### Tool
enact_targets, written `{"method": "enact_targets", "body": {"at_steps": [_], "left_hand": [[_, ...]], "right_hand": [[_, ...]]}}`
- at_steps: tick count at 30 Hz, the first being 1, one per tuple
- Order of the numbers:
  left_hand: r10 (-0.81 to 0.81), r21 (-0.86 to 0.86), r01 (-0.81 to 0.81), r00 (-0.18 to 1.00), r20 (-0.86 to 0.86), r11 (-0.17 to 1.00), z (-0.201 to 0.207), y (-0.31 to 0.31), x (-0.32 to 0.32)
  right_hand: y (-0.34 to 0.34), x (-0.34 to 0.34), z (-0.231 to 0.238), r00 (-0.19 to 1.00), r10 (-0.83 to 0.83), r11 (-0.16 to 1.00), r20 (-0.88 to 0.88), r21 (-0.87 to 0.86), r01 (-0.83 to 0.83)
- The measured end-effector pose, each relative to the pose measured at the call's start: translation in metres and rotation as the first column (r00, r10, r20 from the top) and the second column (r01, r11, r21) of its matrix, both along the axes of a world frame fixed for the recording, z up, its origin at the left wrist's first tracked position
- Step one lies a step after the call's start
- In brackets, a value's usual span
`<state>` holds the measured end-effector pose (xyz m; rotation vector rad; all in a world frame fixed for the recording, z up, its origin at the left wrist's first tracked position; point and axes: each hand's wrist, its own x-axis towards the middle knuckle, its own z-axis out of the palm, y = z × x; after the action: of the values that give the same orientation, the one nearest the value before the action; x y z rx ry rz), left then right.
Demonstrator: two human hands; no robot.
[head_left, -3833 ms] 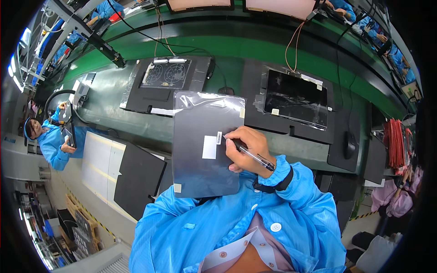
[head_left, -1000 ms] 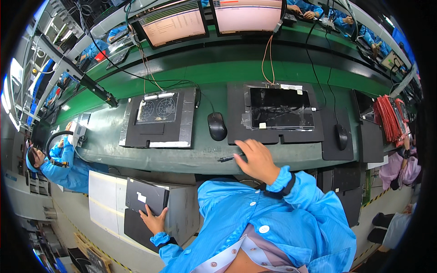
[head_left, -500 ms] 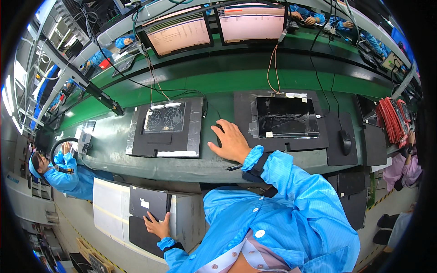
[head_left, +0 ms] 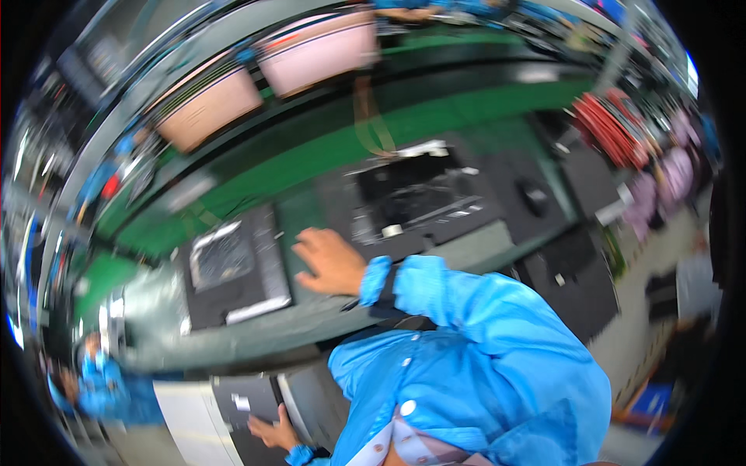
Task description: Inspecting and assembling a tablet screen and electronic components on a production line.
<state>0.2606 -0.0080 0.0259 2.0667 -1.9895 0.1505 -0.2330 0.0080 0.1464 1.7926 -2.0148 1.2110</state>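
My right hand (head_left: 330, 262) lies with spread fingers on the green bench, between two dark boards. The left board (head_left: 203, 309) carries a shiny framed panel (head_left: 224, 256). On the right board (head_left: 478, 213) lies a glossy black screen panel (head_left: 408, 186) with white tabs at its edges. A thin dark pen-like thing (head_left: 351, 305) is beside my right wrist. Lower down, my left hand (head_left: 272, 429), fingers apart, rests at the edge of a flat black case (head_left: 249, 384) with a white label. Motion blurs the picture, and whatever may be under either palm is hidden.
Two lit monitors (head_left: 318, 54) stand along the far side. A black mouse (head_left: 534, 197) sits on a dark pad to the right, before a stack of red trays (head_left: 610, 128). A person in blue (head_left: 101, 380) is at the left; another in pink (head_left: 660, 186) is at the right.
The whole view has swung and tilted, so the bench runs slantwise. Both hands keep about the same places on the bench and case; the dark thing formerly under my right fingers no longer shows.
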Motion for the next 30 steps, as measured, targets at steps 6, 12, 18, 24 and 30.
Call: {"method": "enact_targets", "body": {"at_steps": [6, 12, 18, 24, 30], "left_hand": [[-0.057, -0.400, -0.095, 0.934, -0.352, 0.911, 0.004, -0.036, -0.068], [-0.744, -0.528, 0.531, 0.548, -0.382, 0.663, 0.086, -0.002, -0.260], [-0.861, -0.455, 0.757, 0.277, -0.426, 0.469, 0.095, 0.028, -0.338], [-0.964, -0.450, 0.855, 0.197, -0.180, 0.259, 0.115, 0.052, -0.385], [-0.968, -0.497, 0.832, 0.243, -0.069, 0.244, 0.105, 0.048, -0.393]], "right_hand": [[0.074, -0.006, 0.031, 0.995, 0.076, 0.986, 0.063, -0.155, -0.065], [0.248, -0.100, 0.051, 0.864, -0.503, 0.855, 0.036, -0.129, 0.503], [0.389, -0.253, 0.035, 0.385, -0.920, 0.391, -0.067, -0.119, 0.913], [0.424, -0.366, 0.008, 0.193, -0.947, 0.153, -0.256, 0.168, 0.974], [0.426, -0.390, -0.026, 0.207, -0.913, 0.125, -0.352, 0.241, 0.962]]}}
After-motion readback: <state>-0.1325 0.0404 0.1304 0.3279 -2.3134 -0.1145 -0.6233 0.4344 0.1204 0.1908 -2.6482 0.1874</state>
